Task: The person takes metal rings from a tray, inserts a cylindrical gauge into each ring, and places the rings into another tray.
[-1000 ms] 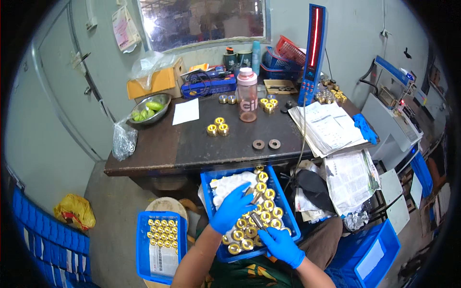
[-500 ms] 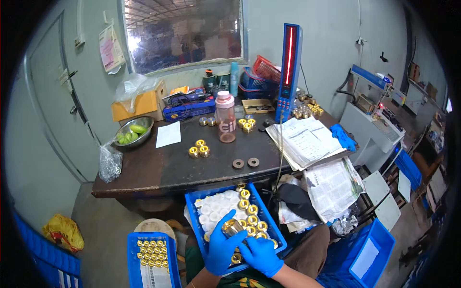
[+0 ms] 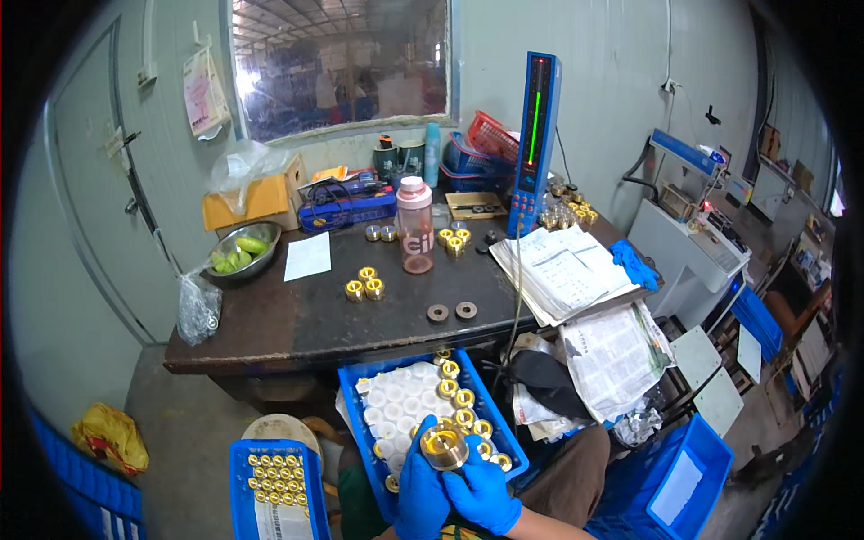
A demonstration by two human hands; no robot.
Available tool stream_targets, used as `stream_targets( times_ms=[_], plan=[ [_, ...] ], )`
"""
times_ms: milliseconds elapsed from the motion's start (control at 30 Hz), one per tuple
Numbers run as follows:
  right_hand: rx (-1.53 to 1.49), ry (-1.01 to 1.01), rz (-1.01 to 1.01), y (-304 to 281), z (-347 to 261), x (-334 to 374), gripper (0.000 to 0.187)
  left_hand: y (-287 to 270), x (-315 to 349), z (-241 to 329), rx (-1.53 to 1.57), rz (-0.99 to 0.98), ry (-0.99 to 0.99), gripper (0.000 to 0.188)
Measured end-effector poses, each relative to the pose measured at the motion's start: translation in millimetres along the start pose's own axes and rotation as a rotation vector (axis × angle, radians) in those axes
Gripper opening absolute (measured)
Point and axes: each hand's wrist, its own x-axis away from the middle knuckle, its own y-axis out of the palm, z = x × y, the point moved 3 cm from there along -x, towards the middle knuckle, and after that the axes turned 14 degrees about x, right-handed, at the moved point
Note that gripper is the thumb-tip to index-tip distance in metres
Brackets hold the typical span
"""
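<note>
A round metal bushing [image 3: 445, 447] with a gold-coloured bore is held up toward me over a blue crate [image 3: 353, 402]. My left hand [image 3: 421, 493], in a blue glove, is closed around its left side. Just under the bushing my right hand [image 3: 486, 494], gloved in blue too, is closed against the left one; what its fingers grip is hidden. In the crate, several similar gold-and-steel bushings [image 3: 463, 398] line the right side, beside white round plastic pieces [image 3: 405, 393]. A blue column gauge [image 3: 533, 144] on the desk shows a lit green bar.
A dark desk [image 3: 270, 317] spans the front, with a pink bottle [image 3: 415, 229], two dark rings [image 3: 452, 312] and paper sheets [image 3: 567, 270]. A cable [image 3: 519, 297] hangs over its front edge. Lower left, another crate [image 3: 241, 499] holds rows of bushings; an open blue crate [image 3: 675, 477] stands right.
The bushing has turned from lying sideways to showing its gold bore toward me, and my hands have drawn together beneath it. The gauge's bar changed from red to a shorter green one.
</note>
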Motion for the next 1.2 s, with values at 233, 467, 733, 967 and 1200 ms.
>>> stream_targets(
  times_ms=[233, 467, 733, 967, 1200],
  plan=[
    [-0.091, -0.025, 0.02, 11, 13, 6, 0.019, 26, 12, 53, 0.319, 0.075, 0.004, 0.05],
    [0.007, 0.008, -0.113, 21, 15, 9, 0.023, 11, 19, 40, 0.451, 0.205, -0.209, 0.057],
    [0.268, -0.166, -0.507, 55, 13, 1, 0.018, -97, -4, -7, 0.191, 0.37, 0.076, 0.045],
    [0.132, 0.267, -0.353, 45, 66, 16, 0.021, -322, 81, -85, -0.509, 1.051, 0.071, 0.042],
    [-0.031, 0.38, -0.365, 44, 67, 12, 0.024, -399, 154, -174, -0.831, 1.068, -0.302, 0.04]
  ],
)
